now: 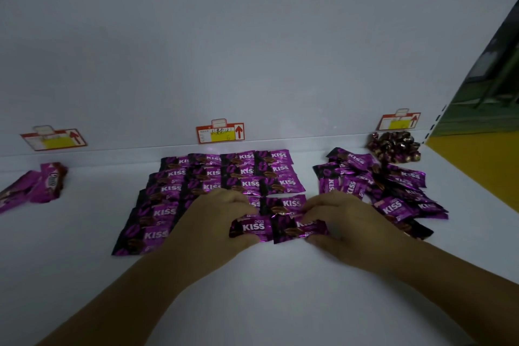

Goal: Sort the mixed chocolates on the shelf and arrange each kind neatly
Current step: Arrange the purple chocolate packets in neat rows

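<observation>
The left hand [222,219] pinches a purple Kiss packet [251,229] by its left end, fingers curled over the far edge and thumb at the near edge. The right hand [334,222] pinches a second Kiss packet [295,230] by its right end in the same way. The two packets lie flat and side by side, their inner ends touching, at the near right corner of the arranged block [219,180] of Kiss packets in the middle of the white shelf [252,289]. This looks like the laying-down step, filling out the front row. To the right, a loose heap [387,191] of the same packets lies unsorted. Behind it sits a cluster of brown-wrapped sweets [393,146], and far left lie a few Choco packets [42,182]. Next, I judge, both packets need squaring with the row behind and letting go, and then a reach into the heap for another.
</observation>
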